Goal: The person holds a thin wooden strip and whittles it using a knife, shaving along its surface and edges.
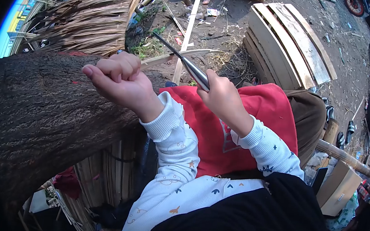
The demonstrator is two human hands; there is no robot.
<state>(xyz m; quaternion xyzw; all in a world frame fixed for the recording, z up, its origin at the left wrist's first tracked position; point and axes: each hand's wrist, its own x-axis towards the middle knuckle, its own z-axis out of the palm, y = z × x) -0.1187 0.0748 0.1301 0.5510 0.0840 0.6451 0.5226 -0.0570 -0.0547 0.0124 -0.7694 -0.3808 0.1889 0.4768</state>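
Observation:
My left hand [119, 79] is closed in a fist, palm turned up, with the thumb lying outward. A thin, pale wooden strip [200, 52] comes out from the little-finger side of this fist; its end inside the hand is hidden. In my right hand [225, 97] is a knife [194, 72] with a shiny metal handle. Its narrow dark blade points up and to the left and crosses the strip in view; whether they touch I cannot tell. Below both hands a red cloth [189, 120] covers my lap.
A thick, rough tree trunk [49, 123] fills the left side. Dry thatch panels [87, 15] stand behind it. A slatted wooden crate [287, 40] rests on the littered ground ahead. To the right are a bamboo pole [347, 158], a cardboard box [339, 188] and sandals [350, 131].

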